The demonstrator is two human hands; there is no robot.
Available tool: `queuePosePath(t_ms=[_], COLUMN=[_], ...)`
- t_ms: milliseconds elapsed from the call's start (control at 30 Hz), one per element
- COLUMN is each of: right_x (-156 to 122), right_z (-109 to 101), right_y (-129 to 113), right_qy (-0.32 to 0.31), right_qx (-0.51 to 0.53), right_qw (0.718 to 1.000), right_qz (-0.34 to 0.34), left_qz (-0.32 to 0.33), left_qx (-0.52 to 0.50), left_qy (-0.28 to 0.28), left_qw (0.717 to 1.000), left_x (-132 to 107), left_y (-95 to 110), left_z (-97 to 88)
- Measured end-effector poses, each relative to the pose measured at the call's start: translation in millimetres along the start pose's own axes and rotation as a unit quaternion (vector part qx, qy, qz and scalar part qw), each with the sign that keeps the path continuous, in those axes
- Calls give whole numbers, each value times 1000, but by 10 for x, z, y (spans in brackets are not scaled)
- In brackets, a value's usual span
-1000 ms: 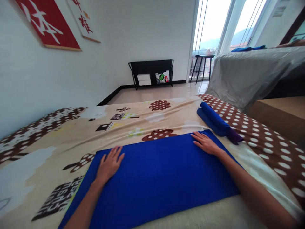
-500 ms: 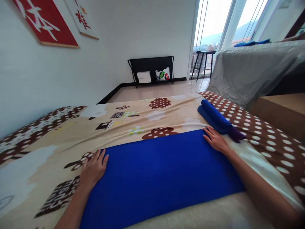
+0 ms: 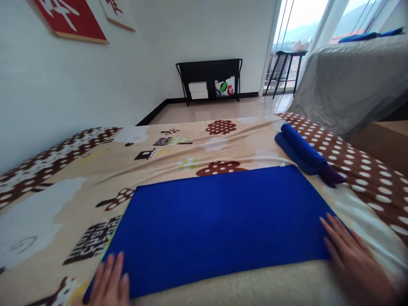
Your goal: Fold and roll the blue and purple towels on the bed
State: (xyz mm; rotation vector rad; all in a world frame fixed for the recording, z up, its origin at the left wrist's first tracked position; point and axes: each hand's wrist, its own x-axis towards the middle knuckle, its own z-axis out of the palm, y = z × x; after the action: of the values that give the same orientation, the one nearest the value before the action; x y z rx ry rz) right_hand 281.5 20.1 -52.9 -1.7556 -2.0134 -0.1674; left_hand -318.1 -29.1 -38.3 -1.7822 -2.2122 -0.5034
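A flat blue cloth (image 3: 216, 225), a rough rectangle with a small white tag at its far right corner, lies spread on a patterned blanket (image 3: 165, 170). My left hand (image 3: 110, 284) is at the cloth's near left corner, fingers stretched out over its edge and partly cut off by the frame. At the right edge, near the closest corner, my right hand (image 3: 353, 255) lies with fingers extended, the fingertips on the cloth and the back of the hand blurred. Beyond the right side rests a rolled blue cloth (image 3: 301, 146) with a dark purple end.
A black rack (image 3: 208, 78) with white boxes and a printed bag stands against the far wall. By the window is a dark stool (image 3: 287, 70). At right are a plastic-covered piece of furniture (image 3: 360, 80) with blue cloth on top and a brown box (image 3: 382, 144).
Both hands have slid from the cloth's far corners back toward its near corners. The view has tilted down and shifted slightly left. The rolled cloth stays in place.
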Motion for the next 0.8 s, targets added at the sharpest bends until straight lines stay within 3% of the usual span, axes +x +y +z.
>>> queuePosePath(t_ms=[67,133,200,267,333,400,467,533,600,700,767,800], right_x=[344,669,877,946,929,884,818,682,443,9,-137,-119], right_z=[92,260,462,643,756,779,709,566,393,175,99,85], right_y=[-632,-1303,-1851,-2185,-2307,-2245,-1988,-1510,-847,131,461,475], right_qy=[-11,-64,-120,-153,-162,-159,-153,-136,-99,-71,-62,-59], right_qx=[11,48,77,91,92,84,64,29,-18,-58,-69,-66], right_qw=[1000,993,981,972,971,973,977,985,993,995,995,996], right_qz=[-10,-84,-134,-154,-152,-147,-136,-107,-60,-47,-32,-32], left_qz=[86,220,297,298,275,259,246,211,140,19,-7,-5], left_qx=[-15,-55,-72,-71,-68,-68,-64,-46,-12,35,45,44], left_qy=[-29,-96,-107,-112,-122,-132,-141,-145,-134,-97,-98,-105], left_qw=[996,969,946,945,951,954,957,966,981,994,994,993], left_x=[235,445,575,607,561,480,399,325,243,116,90,112], left_y=[700,1473,2091,2427,2485,2332,2013,1543,962,129,-177,-206], left_z=[-65,-81,-21,103,240,326,330,260,146,-34,-118,-141])
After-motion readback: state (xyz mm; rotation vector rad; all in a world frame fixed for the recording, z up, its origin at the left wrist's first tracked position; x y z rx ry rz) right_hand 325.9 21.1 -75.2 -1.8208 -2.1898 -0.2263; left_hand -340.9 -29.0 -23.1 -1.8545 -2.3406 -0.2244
